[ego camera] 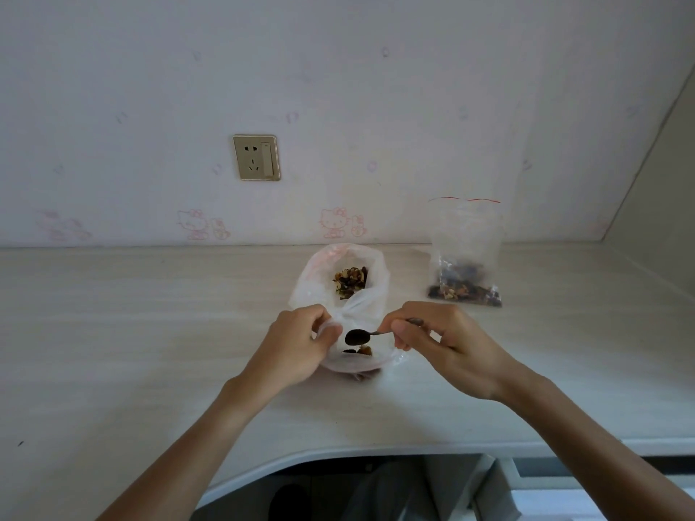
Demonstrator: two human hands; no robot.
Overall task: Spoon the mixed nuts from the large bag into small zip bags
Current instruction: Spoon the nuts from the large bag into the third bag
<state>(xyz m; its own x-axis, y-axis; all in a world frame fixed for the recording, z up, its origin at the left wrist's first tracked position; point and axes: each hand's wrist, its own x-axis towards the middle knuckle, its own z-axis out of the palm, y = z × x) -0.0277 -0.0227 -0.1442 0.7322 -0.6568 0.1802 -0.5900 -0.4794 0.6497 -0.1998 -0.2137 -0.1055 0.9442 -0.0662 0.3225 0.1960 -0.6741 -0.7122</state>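
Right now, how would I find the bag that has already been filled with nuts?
Start at the gold wall socket and look down to the pale table, then right. Beyond the right hand a clear zip bag stands upright by the wall. Unlike the two bags by the hands, it has a red strip on top and nobody touches it.

A pale wood-grain desk (131, 332) runs along the wall, its near edge curving inward. On it, toward the back, sits a large white plastic bag (370, 295), open at the top with mixed nuts (349, 282) showing inside, and just in front of it a small clear bag (353, 361) with a few nuts at its bottom. Off to the right, well apart, a small zip bag (466, 257) with a red strip stands upright, part-filled with nuts.
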